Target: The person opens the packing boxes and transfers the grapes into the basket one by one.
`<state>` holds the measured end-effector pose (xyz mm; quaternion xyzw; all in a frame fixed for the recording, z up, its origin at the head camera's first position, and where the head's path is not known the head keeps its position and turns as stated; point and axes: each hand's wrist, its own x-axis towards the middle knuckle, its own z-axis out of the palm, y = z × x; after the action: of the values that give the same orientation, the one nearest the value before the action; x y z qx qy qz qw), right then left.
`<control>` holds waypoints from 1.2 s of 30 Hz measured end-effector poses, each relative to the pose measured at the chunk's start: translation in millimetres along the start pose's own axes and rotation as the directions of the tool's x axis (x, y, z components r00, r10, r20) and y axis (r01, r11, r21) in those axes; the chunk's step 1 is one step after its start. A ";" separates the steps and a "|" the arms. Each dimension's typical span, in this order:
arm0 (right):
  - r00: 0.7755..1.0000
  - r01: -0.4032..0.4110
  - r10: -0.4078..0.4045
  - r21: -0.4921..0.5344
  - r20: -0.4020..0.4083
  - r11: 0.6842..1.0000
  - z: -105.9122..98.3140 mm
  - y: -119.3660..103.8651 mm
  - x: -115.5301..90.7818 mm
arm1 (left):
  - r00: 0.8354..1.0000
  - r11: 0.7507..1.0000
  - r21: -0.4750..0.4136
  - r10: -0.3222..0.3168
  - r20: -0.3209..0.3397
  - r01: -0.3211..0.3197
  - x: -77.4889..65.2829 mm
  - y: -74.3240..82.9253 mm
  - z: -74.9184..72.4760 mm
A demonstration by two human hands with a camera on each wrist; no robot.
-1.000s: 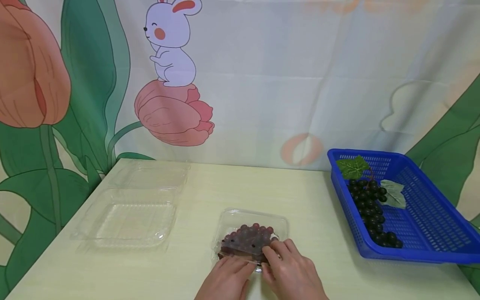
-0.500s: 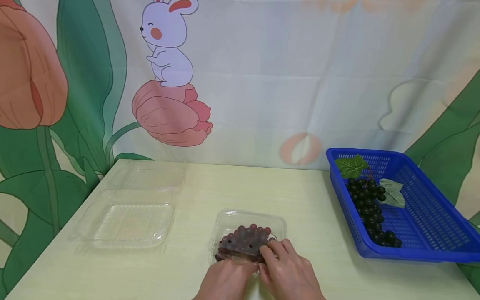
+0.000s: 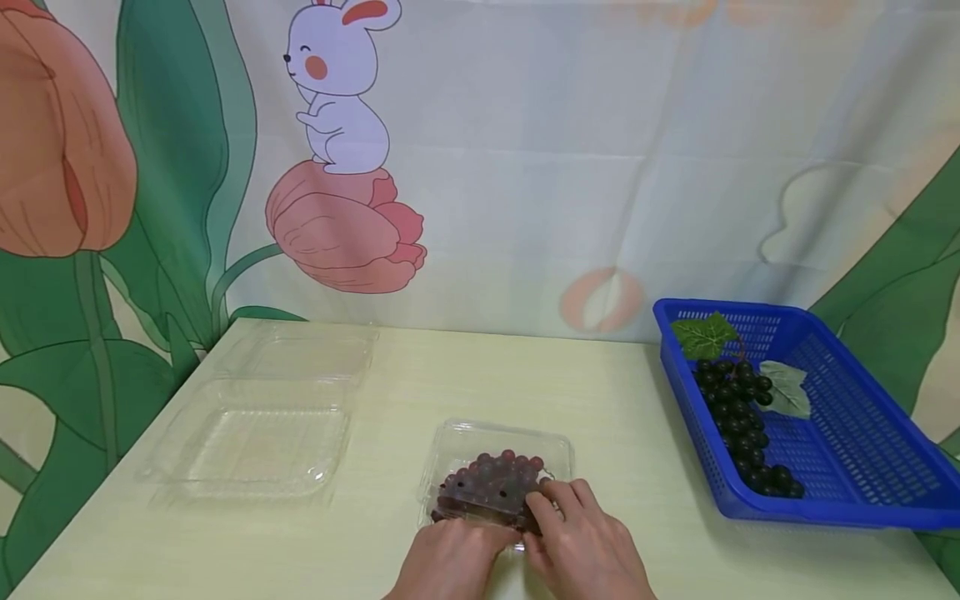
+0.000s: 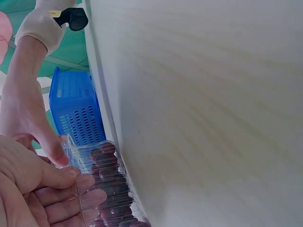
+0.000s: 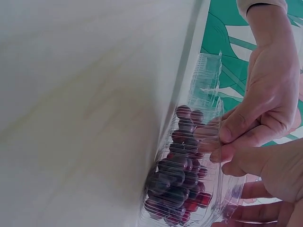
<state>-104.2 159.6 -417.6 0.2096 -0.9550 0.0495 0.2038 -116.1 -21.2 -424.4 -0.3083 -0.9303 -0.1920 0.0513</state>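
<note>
A clear plastic clamshell box (image 3: 498,435) stands near the front of the table with a bunch of red grapes (image 3: 491,473) inside. A see-through lid lies over the fruit. My left hand (image 3: 452,554) pinches the box's near edge, thumb outside, and its fingers show through the plastic in the right wrist view. Beside it my right hand (image 3: 588,542) grips the near right corner, index finger on top and thumb low at the front. Both thumbs come close together at the rim in the left wrist view, where dark red grapes (image 4: 111,184) show through the wall.
Another clear clamshell box (image 3: 255,442) lies open on the left of the table (image 3: 480,367), lid folded back. On the right, a blue plastic basket (image 3: 847,450) holds dark grapes (image 3: 738,417) with leaves. A printed curtain (image 3: 525,167) hangs behind.
My left hand has turned over its knuckles, its fingers now tucked down at the box's near edge. The right hand stays at its corner; the view has shifted slightly.
</note>
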 end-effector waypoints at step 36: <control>0.967 0.252 -0.254 -0.080 -0.012 0.964 2.7 0.7 5.5 | 0.999 1.000 0.009 -0.024 -0.022 0.024 0.1 3.6 0.1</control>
<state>-110.1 157.7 -417.8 0.3210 -0.9194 -0.0117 0.2271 -114.1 -18.5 -423.3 -0.2948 -0.9342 -0.1915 0.0607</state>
